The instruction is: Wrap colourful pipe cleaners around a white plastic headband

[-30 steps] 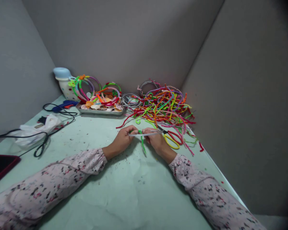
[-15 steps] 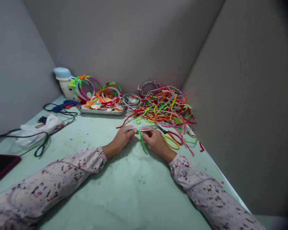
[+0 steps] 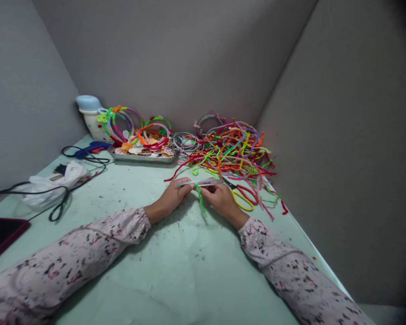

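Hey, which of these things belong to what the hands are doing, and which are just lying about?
Seemingly part of the job: grey strip, held in the left hand and reaching the right hand; green fuzzy stem hanging between them; coloured stem pile; scissors.

Seemingly just lying about: red-edged phone; white plastic bag; blue-lidded container.

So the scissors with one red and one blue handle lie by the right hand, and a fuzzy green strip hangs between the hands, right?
Blue is wrong: the head view shows the scissors with one red and one yellow handle. They lie by the right hand, and the fuzzy green strip hangs between it and the left hand.
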A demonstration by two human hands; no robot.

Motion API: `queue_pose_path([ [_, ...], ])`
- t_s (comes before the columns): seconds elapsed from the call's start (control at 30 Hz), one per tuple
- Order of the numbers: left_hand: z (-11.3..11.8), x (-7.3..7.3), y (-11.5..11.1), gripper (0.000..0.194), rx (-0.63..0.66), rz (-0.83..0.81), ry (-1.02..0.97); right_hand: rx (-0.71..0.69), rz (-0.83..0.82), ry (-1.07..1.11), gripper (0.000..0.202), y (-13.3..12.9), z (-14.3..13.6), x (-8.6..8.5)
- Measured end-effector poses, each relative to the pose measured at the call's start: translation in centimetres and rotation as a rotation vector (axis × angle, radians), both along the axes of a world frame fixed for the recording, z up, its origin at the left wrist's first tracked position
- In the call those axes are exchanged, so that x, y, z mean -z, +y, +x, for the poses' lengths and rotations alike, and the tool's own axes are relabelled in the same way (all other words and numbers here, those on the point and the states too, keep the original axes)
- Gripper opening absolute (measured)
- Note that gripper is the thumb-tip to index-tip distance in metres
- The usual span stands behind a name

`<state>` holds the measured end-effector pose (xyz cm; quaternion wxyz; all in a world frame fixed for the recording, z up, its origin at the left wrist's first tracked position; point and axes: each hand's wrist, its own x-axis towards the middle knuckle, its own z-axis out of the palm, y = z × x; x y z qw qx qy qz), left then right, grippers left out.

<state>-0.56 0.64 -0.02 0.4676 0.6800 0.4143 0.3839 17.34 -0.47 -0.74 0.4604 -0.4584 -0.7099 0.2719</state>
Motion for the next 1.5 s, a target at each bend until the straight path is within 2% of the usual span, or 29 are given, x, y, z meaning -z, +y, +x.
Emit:
queue_pose_path([
  [0.23, 0.1, -0.4, -0.2, 0.020, 0.017, -0.023, -0.004, 0.008, 0.018, 0.006, 0.014, -0.3, 0.0, -0.3],
  [0.4, 0.0, -0.3, -0.2, 0.016, 0.022, -0.028, -0.004, 0.025, -0.047, 0.036, 0.014, -0.5, 0.0, -0.4],
  [0.67, 0.1, 0.0, -0.1, 0.026, 0.040, -0.030, -0.009, 0.056, -0.076, 0.032, 0.019, -0.8, -0.2, -1.1],
  [1.0, 0.2, 0.0, -0.1, 0.026, 0.020, -0.007, 0.011, 0.068, -0.176, 0.097, 0.022, -0.6, -0.3, -0.7],
  [1.2, 0.3, -0.1, -0.1, 0.026, 0.012, 0.014, 0.027, 0.056, -0.268, 0.192, 0.018, -0.8, -0.6, -1.0],
  [1.5, 0.4, -0.7, -0.6, 0.024, 0.004, 0.013, 0.030, 0.023, -0.302, 0.267, 0.022, -1.0, -0.7, -1.1],
])
